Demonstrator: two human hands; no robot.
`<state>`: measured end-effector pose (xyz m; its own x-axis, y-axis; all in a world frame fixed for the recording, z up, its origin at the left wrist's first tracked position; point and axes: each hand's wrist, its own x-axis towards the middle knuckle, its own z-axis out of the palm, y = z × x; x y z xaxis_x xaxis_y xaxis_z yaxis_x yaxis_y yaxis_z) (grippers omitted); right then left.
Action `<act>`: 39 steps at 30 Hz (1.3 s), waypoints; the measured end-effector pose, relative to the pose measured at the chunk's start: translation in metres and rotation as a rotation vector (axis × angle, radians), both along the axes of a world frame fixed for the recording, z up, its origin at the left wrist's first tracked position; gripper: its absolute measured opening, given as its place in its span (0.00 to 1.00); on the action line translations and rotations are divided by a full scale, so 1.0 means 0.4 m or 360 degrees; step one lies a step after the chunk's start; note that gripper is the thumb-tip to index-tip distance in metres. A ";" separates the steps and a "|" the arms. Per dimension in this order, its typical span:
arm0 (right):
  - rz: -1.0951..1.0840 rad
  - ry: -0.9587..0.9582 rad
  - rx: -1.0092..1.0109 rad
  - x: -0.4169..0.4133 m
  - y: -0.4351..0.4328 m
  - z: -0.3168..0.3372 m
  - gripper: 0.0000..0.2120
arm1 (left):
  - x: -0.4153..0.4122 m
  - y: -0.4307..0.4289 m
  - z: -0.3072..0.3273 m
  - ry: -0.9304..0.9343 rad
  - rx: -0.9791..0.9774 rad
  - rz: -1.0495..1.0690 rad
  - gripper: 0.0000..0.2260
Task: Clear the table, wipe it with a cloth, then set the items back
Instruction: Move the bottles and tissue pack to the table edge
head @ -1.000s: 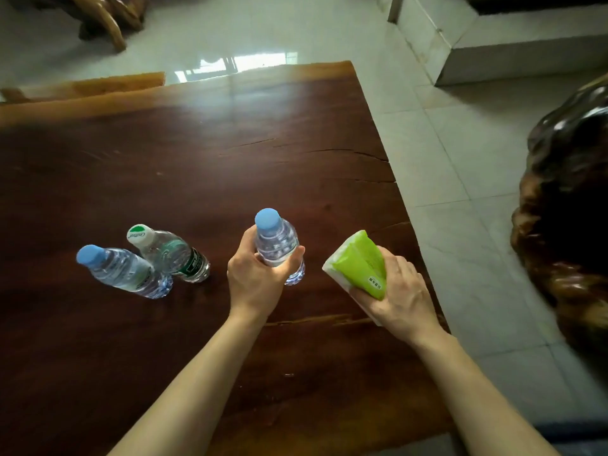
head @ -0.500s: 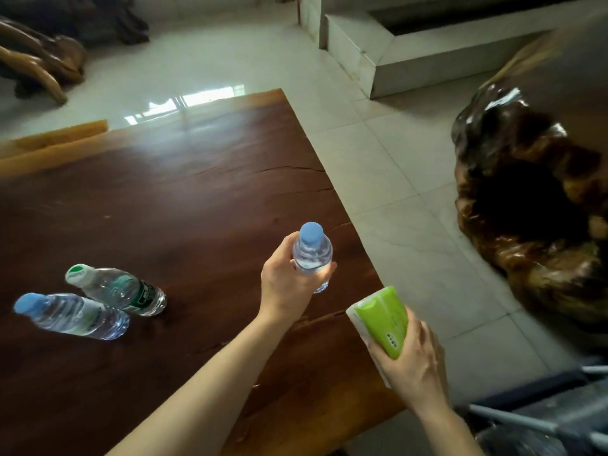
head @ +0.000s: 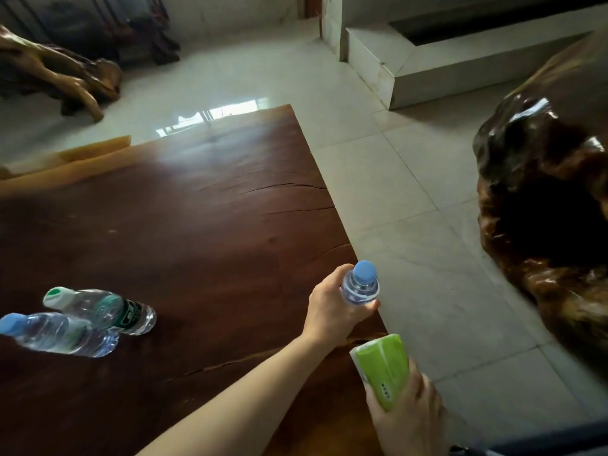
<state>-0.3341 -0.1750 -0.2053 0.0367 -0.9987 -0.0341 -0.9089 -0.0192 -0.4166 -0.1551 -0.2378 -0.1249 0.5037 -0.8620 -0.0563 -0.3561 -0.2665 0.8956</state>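
At the right edge of the dark wooden bench, the left hand grips a clear water bottle with a blue cap, its fingers wrapped around the body so the cap sticks up past the bench's rim. Just below it, off the bench corner, the right hand clasps a green tissue pack from underneath. Well to the left, two more bottles lie on their sides on the bench, touching: a green-labelled bottle with a white and green cap, and a blue-capped bottle nearer the camera. Pale floor tiles stretch to the right, towards a dark glossy carved wood piece.
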 end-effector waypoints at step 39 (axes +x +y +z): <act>0.0945 -0.0195 -0.0300 0.233 0.021 0.172 0.28 | 0.260 0.424 0.039 -0.0535 0.0306 0.0307 0.23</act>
